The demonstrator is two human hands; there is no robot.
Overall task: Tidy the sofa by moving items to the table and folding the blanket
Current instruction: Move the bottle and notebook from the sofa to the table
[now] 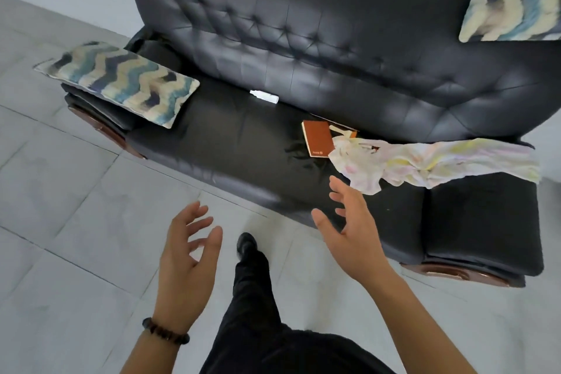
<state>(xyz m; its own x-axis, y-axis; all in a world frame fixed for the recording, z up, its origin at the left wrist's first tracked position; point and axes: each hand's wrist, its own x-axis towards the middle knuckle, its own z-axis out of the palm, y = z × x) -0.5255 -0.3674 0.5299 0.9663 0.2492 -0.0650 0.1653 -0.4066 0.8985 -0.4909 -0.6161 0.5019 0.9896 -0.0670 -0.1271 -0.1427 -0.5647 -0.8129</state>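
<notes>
Fingers (337, 188) on both hands are spread loose, holding and touching nothing: my left hand (188, 255) hangs low centre over the floor (76, 222), my right hand (352, 231) stops just short of the crumpled blanket (425, 164) on the sofa (243, 136) seat, middle right. That blanket touches the brown notebook (317, 138) and seems to cover something else, so yanking it up could drag stuff onto the floor. The little white bottle (264, 96), further back in the seat crease, looks easy to miss, and the desk isn't in view.
</notes>
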